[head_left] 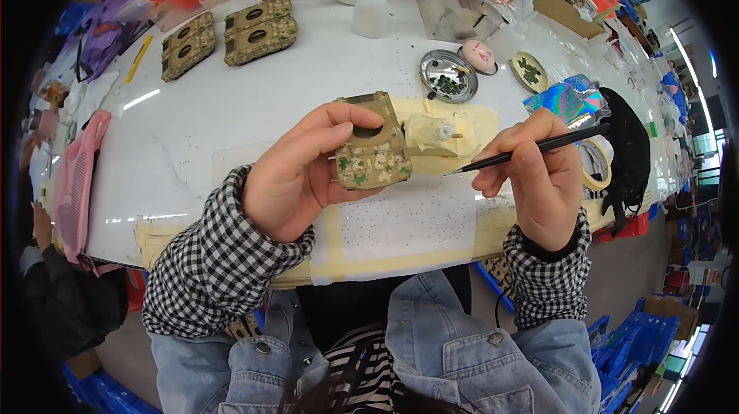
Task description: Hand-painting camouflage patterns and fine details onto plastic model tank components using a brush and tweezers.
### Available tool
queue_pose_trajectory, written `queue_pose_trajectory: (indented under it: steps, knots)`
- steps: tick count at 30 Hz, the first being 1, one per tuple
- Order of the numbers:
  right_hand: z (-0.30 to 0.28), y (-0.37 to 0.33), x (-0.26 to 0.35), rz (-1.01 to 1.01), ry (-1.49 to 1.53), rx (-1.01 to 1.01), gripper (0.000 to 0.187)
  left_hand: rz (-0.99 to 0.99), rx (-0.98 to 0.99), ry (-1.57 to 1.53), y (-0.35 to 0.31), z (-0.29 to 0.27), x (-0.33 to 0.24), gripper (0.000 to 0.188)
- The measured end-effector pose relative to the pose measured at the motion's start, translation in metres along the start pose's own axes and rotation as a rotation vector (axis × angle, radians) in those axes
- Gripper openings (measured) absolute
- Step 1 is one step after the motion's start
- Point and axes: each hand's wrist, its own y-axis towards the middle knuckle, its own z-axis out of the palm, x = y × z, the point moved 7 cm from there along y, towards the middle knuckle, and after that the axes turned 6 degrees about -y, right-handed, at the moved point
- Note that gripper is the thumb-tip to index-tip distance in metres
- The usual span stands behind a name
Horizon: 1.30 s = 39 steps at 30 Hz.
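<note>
My left hand (pixel 296 164) grips a model tank hull (pixel 373 154) in tan with green and brown pixel camouflage. Its round dark opening faces up, and my thumb and fingers hold its left side. In my right hand (pixel 539 171), slim black tweezers (pixel 531 151) are pinched like a pen. Their fine tip points left, a little to the right of the hull and apart from it. Just behind the tip stands a block wrapped in cream tape (pixel 431 137). Under both hands lies a white sheet (pixel 400 233) scattered with tiny dark specks.
Several more camouflage hulls (pixel 260 33) stand at the back left. A round metal dish (pixel 448 77) holds small dark green pieces, with a lidded pink tin (pixel 479 56) and a cream dish (pixel 529 71) beside it. A tape roll (pixel 596 164) and black bag (pixel 625 148) lie right.
</note>
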Motion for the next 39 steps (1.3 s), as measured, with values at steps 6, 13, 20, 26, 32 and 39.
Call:
queue_pose_trajectory:
  steps: [6,13,20,26,32,39]
  knots:
    - [0.035,0.020,0.008,-0.099,0.026,0.071,0.012,-0.032,0.005,-0.037,-0.004,0.003,-0.001,0.028]
    - [0.044,0.023,0.003,-0.189,-0.045,0.115,0.010,-0.034,0.023,-0.046,-0.006,0.005,-0.001,0.030]
    - [0.046,0.023,-0.001,-0.170,0.011,0.139,0.010,-0.034,0.023,-0.038,-0.005,0.005,-0.002,0.031]
    - [0.049,0.024,-0.002,-0.190,-0.007,0.154,0.010,-0.033,0.016,-0.026,-0.006,0.002,-0.002,0.032]
    - [0.047,0.023,0.000,-0.200,-0.039,0.145,0.010,-0.032,0.041,-0.042,-0.005,0.004,-0.002,0.031]
    - [0.047,0.022,-0.001,-0.197,-0.057,0.144,0.010,-0.025,0.043,-0.048,-0.004,0.004,-0.002,0.031]
